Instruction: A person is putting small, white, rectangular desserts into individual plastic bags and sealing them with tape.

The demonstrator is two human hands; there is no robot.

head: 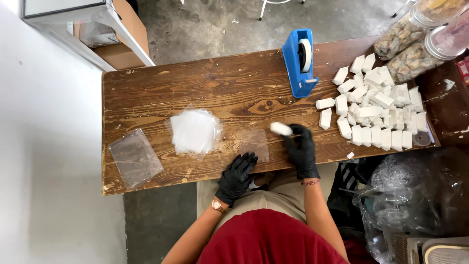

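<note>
While pinched in the right hand [301,149]'s fingertips, white block [281,128] above clear bag [254,144].

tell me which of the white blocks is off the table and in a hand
The white block held by the right hand, left of the pile of white blocks. It alone is lifted in gloved fingers; the others all lie on the wooden table.
</note>
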